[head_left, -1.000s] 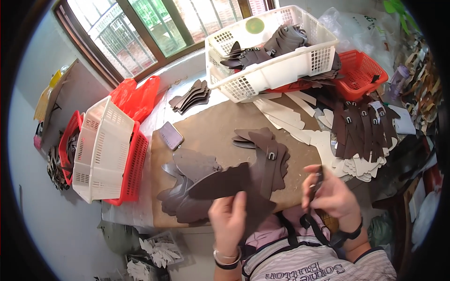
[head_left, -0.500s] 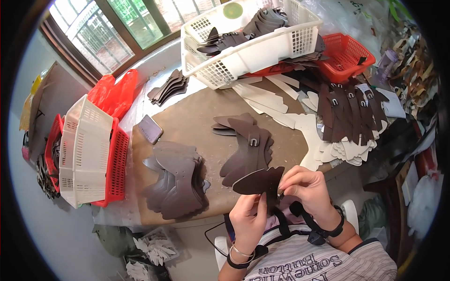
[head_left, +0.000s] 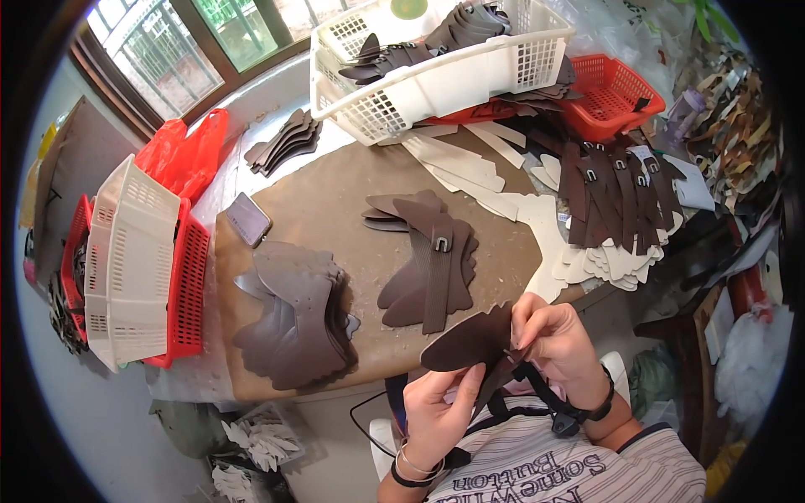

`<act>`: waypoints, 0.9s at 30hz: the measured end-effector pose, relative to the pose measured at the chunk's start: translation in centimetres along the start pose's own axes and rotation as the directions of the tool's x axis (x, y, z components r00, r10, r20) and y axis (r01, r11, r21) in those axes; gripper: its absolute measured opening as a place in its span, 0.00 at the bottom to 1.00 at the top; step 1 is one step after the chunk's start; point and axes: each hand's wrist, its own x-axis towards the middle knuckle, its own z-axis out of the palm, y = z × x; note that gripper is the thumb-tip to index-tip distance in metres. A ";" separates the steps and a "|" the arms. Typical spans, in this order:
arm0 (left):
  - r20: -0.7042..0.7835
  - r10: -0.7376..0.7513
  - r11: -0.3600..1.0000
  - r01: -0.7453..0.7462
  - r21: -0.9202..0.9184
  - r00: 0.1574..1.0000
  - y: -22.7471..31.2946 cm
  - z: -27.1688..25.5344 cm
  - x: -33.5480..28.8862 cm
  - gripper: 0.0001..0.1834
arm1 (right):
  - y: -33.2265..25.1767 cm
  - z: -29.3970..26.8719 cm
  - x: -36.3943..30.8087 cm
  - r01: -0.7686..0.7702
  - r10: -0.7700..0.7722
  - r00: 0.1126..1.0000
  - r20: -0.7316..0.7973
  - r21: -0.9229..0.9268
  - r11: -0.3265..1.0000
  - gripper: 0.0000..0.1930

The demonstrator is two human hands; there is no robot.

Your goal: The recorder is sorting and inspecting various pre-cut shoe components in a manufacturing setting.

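Dark brown leather piece (head_left: 470, 339), pinched between left hand (head_left: 436, 411) and right hand (head_left: 553, 339) clear of surface (head_left: 335, 210); risk: misaligned strap (head_left: 503, 373), likely slipping under shifting pinch.

There is one view. The camera sits on the person's head and looks down and a bit forward. It is close to the two hands low in the picture. Past them lies the brown surface (head_left: 335, 218), with a window (head_left: 193, 50) far at the top.
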 end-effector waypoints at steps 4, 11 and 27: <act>0.040 0.015 0.995 -0.019 0.100 0.999 0.3 -0.4 -0.1 0.08 | 0.3 0.4 0.1 -0.055 0.062 0.998 -0.030 0.203 0.978 0.07; 0.106 0.188 0.965 -0.204 0.165 0.976 0.4 0.1 0.5 0.07 | 0.9 -0.1 -0.2 -0.069 0.078 0.996 -0.040 0.189 0.980 0.06; 0.078 0.159 0.965 -0.172 0.197 0.984 1.2 -0.2 1.3 0.05 | 1.9 -0.2 0.9 -0.026 0.026 0.999 -0.028 -0.012 1.000 0.07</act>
